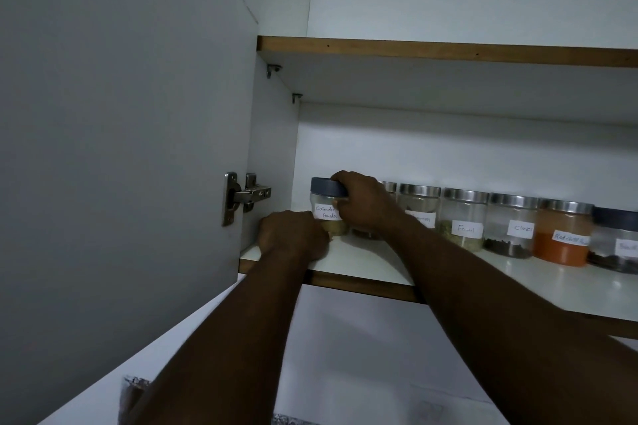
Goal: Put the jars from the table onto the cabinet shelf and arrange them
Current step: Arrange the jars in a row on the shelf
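Observation:
A clear jar labelled coriander powder (324, 207), with a dark blue-grey lid, stands at the left end of the lower cabinet shelf (379, 262). My right hand (366, 203) wraps its lid and upper right side. My left hand (293, 235) is closed at the jar's lower left, touching its base. To the right runs a row of several labelled jars: a steel-lidded jar (419, 205) partly behind my right wrist, the fennel jar (462, 221), the cloves jar (511, 228), the red chilli powder jar (562, 235), and a dark-lidded jar (616, 241) at the frame edge.
The open grey cabinet door (121, 114) hangs at the left on a steel hinge (241, 197). An upper shelf (448, 52) with a brown edge sits above. White wall lies below the cabinet. The table is out of view.

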The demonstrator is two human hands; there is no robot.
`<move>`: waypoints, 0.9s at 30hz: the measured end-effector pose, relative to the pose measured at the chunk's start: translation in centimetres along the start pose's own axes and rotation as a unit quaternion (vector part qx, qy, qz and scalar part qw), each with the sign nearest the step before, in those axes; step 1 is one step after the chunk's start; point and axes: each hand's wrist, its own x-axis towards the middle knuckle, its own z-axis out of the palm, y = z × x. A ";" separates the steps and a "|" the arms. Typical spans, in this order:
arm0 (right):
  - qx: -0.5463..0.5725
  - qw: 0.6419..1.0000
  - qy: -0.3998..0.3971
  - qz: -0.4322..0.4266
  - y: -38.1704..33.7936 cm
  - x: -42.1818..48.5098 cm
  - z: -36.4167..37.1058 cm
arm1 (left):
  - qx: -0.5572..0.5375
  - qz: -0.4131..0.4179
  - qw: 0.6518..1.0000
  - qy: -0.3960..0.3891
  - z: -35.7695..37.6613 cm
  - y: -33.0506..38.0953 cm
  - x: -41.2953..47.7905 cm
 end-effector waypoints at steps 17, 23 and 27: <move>-0.025 1.000 -0.009 0.006 0.0 0.4 0.8 | 0.008 -0.005 0.997 -0.082 -0.9 0.3 0.3; -0.023 1.000 -0.007 0.011 -0.1 0.3 0.7 | 0.007 -0.012 0.996 -0.088 -0.9 0.4 0.3; -0.020 1.000 -0.007 0.004 -0.1 0.1 0.6 | 0.005 -0.007 0.996 -0.085 -0.8 0.3 0.3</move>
